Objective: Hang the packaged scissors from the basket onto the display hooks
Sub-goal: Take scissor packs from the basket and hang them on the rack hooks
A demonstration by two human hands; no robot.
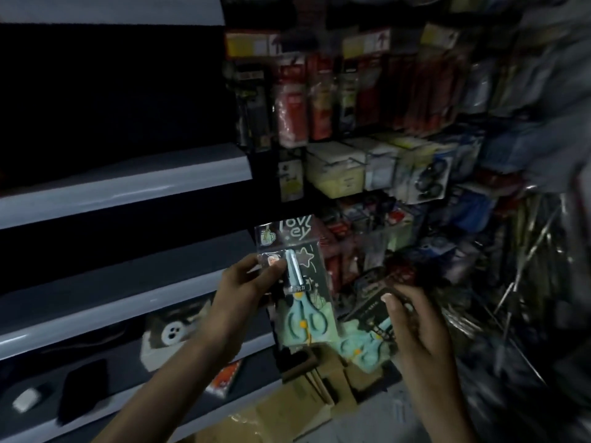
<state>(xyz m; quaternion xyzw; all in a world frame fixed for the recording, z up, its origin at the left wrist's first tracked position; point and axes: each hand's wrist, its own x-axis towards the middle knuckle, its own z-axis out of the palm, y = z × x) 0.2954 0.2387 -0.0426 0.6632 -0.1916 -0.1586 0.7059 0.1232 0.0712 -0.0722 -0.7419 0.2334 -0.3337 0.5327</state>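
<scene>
Dim aisle, and we have a pack in each hand. Our left hand pinches the packaged scissors near the left edge of the clear wrapper, thumb on the front and fingers curled behind. The pack stands upright in front of us, blades pointing up, teal handles at the bottom, with a dark card with stars behind them. Our right hand is curled round a second pack of scissors, thumb pressed on its dark card. This one lies tilted, its teal handles low and to the left, just beside the bottom of the first pack; we cannot tell whether the two touch. To the left run the white-edged shelves, with a few small boxed goods on the lower ones. Up and to the right, red packets hang in rows, pale yellow boxes sit beneath them, and everything further right is blurred. Under our hands sits a cardboard box.
</scene>
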